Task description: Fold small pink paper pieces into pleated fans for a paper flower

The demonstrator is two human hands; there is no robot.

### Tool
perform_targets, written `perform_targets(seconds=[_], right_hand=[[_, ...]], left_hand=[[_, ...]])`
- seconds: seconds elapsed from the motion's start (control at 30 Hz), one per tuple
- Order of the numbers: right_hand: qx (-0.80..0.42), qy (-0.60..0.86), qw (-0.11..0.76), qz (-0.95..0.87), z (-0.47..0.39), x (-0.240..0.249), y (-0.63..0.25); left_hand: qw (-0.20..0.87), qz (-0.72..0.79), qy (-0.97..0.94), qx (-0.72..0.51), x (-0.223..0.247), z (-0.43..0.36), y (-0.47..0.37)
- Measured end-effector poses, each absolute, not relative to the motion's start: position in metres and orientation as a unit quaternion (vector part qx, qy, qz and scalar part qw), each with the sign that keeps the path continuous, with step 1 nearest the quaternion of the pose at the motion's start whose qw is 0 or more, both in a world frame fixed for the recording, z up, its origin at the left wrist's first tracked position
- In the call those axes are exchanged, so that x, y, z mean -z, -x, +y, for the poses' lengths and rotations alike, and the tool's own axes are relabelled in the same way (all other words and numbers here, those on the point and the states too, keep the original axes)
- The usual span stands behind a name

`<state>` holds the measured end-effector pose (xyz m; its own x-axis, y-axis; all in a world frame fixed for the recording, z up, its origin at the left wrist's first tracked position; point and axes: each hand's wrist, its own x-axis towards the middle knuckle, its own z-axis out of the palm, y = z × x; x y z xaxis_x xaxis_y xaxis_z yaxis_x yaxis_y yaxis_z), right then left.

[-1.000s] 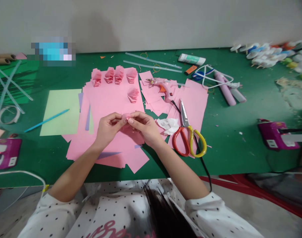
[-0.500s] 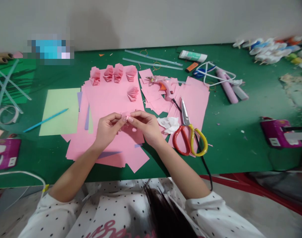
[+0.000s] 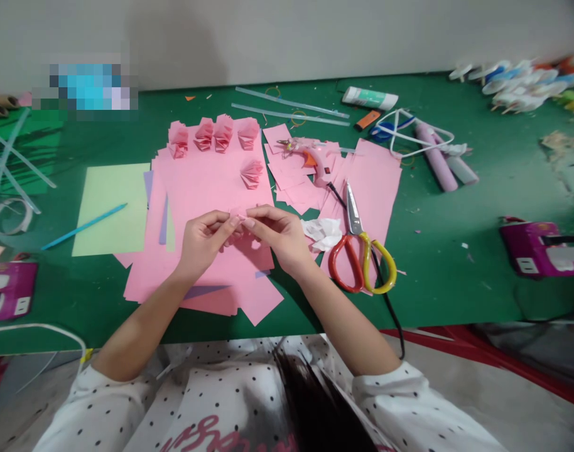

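Between the fingertips of both hands is a small folded piece of pink paper (image 3: pixel 238 214), partly covered by the fingers. My left hand (image 3: pixel 203 242) pinches it from the left, and my right hand (image 3: pixel 281 238) pinches it from the right. Both are held just above a stack of pink paper sheets (image 3: pixel 197 188). Beyond them on the stack stand several pleated pink paper pieces (image 3: pixel 222 133), with one pleated piece (image 3: pixel 252 174) nearer my hands. Below my fingers, more pink paper is half hidden, so its shape is unclear.
Right of my hands lie crumpled white tissue (image 3: pixel 322 233), scissors (image 3: pixel 355 216) with red and yellow handles, and a pink glue gun (image 3: pixel 318 160) on pink paper. A blue pencil (image 3: pixel 84 226) rests across light green paper (image 3: pixel 112 182) at left. Clear glue sticks (image 3: pixel 291 114) lie toward the back.
My fingers have shifted slightly on the small pink paper, which now shows less between the thumbs. The camera view has moved a little; objects on the table stay put.
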<state>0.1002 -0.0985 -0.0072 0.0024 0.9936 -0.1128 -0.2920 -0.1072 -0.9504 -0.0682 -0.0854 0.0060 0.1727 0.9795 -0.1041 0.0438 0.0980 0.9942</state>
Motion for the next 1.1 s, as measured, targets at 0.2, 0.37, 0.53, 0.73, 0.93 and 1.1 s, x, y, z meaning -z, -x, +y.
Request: perform_targets(seconds=[0.2, 0.37, 0.53, 0.73, 0.93, 1.1], right_hand=[[-0.568, 0.474, 0.533, -0.411, -0.099, 0.0038, -0.1004], [-0.557, 0.474, 0.53, -0.429, -0.0991, 0.004, -0.0995], [-0.558, 0.473, 0.535, -0.423, -0.0997, 0.0045, -0.1009], [-0.539, 0.473, 0.549, -0.43, -0.1003, 0.004, -0.1017], [-0.528, 0.486, 0.544, -0.436, -0.0995, 0.0023, -0.1025], [-0.541, 0.485, 0.536, -0.43, -0.1012, 0.0028, -0.101]], left_hand=[[0.581, 0.478, -0.506, -0.422, -0.0049, -0.0847, 0.0693], [0.579, 0.477, -0.512, -0.418, -0.0063, -0.0857, 0.0684], [0.574, 0.474, -0.526, -0.412, -0.0087, -0.0858, 0.0676], [0.57, 0.476, -0.533, -0.406, -0.0083, -0.0859, 0.0679], [0.581, 0.481, -0.524, -0.396, -0.0071, -0.0865, 0.0688], [0.579, 0.479, -0.525, -0.399, -0.0082, -0.0876, 0.0669]])
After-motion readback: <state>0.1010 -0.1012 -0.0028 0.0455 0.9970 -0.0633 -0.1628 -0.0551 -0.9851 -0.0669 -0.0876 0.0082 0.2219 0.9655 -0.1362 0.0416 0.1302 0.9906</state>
